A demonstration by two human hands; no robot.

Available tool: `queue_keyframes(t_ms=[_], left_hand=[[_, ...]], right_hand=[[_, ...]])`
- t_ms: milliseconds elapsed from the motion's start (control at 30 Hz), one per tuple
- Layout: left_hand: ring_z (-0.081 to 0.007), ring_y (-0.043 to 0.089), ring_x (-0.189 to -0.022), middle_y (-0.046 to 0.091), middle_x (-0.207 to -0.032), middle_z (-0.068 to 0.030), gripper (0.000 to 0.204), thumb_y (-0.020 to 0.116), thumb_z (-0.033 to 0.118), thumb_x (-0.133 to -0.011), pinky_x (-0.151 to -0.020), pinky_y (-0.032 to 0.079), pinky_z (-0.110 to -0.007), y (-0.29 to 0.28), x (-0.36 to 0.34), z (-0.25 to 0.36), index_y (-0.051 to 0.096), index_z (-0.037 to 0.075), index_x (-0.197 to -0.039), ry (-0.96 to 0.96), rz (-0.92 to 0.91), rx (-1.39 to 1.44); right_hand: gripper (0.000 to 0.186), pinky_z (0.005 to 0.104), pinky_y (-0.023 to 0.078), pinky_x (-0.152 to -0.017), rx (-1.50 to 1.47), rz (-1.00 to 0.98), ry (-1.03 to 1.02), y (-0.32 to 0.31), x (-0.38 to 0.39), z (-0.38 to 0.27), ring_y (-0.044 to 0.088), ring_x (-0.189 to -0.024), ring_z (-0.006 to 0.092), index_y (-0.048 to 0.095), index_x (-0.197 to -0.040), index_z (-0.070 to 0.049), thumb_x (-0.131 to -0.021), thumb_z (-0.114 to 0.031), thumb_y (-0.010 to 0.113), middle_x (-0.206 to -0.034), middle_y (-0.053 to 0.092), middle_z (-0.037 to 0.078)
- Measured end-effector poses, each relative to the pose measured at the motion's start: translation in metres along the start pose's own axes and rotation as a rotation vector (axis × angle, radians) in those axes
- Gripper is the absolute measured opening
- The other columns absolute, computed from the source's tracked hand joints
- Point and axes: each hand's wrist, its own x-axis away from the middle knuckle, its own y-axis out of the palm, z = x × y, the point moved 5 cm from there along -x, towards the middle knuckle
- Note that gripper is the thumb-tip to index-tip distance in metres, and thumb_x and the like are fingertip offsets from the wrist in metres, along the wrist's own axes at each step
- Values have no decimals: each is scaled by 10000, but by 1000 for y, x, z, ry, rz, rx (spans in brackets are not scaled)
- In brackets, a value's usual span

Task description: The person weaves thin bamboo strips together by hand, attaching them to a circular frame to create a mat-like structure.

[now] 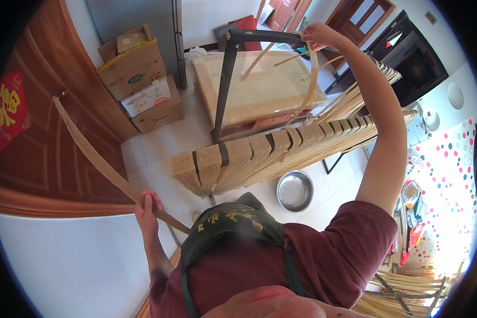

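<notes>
A long, flat tan strip [100,162] runs from the door handle [61,94] down to my waist. My left hand [149,205] is closed around it near its lower end. Up high, my right hand [319,37] pinches a thin pale strip [314,71] beside the end of the black metal frame's top bar [265,36]. That strip hangs down toward a long row of folded, yellowish-tan sheets or strips [238,159] in front of me. Dark gaps separate the folds. The material of the strips cannot be made out.
Behind the row stands a wooden table [217,79] with a glossy top. Cardboard boxes [135,74] are stacked by the brown door [32,143]. A steel basin [295,191] lies on the tiled floor below the row. More tan strips [408,289] hang at the lower right.
</notes>
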Motion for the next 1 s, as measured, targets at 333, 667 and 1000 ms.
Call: queue_keyframes(t_ms=[333,667,1000], left_hand=[[-126,564,-626,596,-811,-44,360,413,350,-1110,-582,515,-294,-1,5,31,573,31,-1157,52,103,32],[-185,667,-759,668,-854,-93,363,383,285,-1118,-740,547,-325,20,-18,44,603,-5,-1108,139,-216,145],[-165,657,-903,694,-929,-72,323,395,221,-1109,-847,524,-321,26,13,49,618,-5,-1168,141,-538,-32]], right_hand=[[560,405,609,-797,358,72,-30,-17,-7,-21,726,-924,323,645,-1261,6,-902,-413,737,-1130,709,224],[336,309,532,-896,-296,31,-576,12,142,-222,660,-1020,151,653,-1245,9,-1030,-248,631,-1110,713,78],[491,315,551,-919,-713,-495,-912,118,187,-450,692,-1044,188,585,-1291,49,-967,-304,692,-1185,711,136]])
